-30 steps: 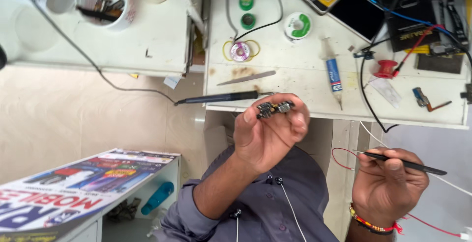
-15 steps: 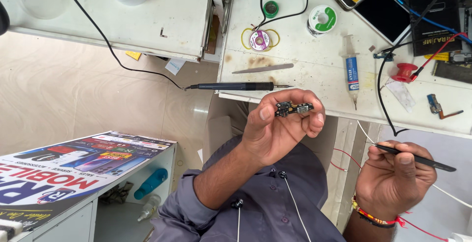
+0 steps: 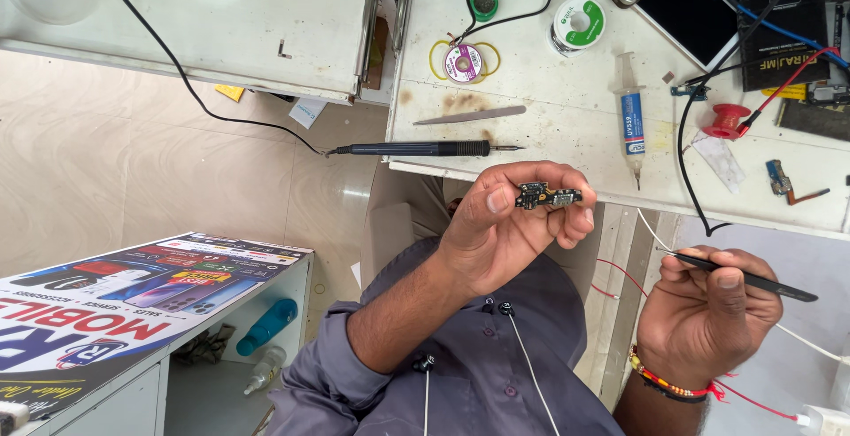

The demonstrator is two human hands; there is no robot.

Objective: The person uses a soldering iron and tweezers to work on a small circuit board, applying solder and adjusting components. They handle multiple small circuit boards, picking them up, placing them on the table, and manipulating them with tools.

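My left hand (image 3: 500, 232) is raised in front of my chest and pinches a small dark circuit board (image 3: 547, 195) between thumb and fingertips, just below the front edge of the white workbench (image 3: 549, 148). To its right and lower, my right hand (image 3: 708, 316) grips black tweezers (image 3: 753, 278) with the tips pointing left toward the board, a short gap away. A red and yellow thread band circles the right wrist.
On the bench lie a black soldering iron (image 3: 416, 148), a flat metal pry tool (image 3: 469, 116), a syringe with a blue label (image 3: 630, 122), a solder spool (image 3: 575, 22), a phone (image 3: 686, 15), a red reel (image 3: 726, 120) and cables. A poster-topped cabinet (image 3: 133, 294) stands at lower left.
The view has drifted, so the bench sits further right and higher. Both hands keep their holds; the board and tweezers stay about the same distance apart.
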